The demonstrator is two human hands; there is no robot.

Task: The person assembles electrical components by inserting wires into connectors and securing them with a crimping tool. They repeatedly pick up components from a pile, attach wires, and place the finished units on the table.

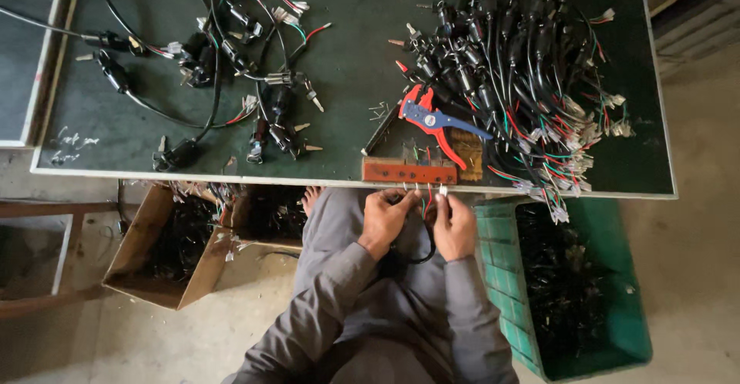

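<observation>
Plainly, with the left hand (385, 218) and right hand (455, 226) both pinching thin coloured wires (425, 199) at the table edge (231, 178), a slip could tug them off the brown block (408, 171).

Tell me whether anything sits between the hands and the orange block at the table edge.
Nothing visible does. The left hand and right hand hold a wire bundle just below the orange block, with only those wires between them. The wire stripper lies beyond the block, out of the way.
</observation>
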